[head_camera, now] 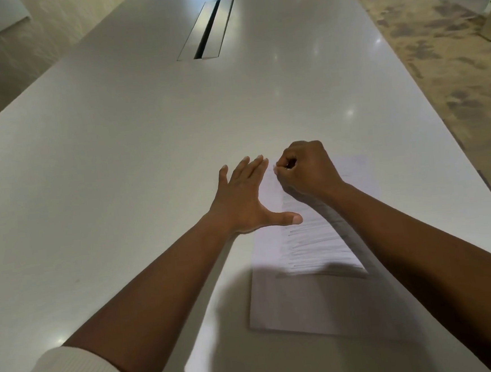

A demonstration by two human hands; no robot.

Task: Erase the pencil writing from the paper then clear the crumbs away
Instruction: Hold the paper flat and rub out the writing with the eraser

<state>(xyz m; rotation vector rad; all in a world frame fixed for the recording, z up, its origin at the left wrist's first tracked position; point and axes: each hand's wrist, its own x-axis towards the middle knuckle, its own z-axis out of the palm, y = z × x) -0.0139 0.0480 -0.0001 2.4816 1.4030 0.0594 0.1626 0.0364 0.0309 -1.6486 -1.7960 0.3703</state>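
Paper [320,297] on table [119,166], right side.

No readable text, label, brand, number or sign is showing anywhere. The only marks are lying on the paper [316,239]: rows of grey pencil writing [316,242] are running across its middle, too faint and blurred to be made out as letters or words.
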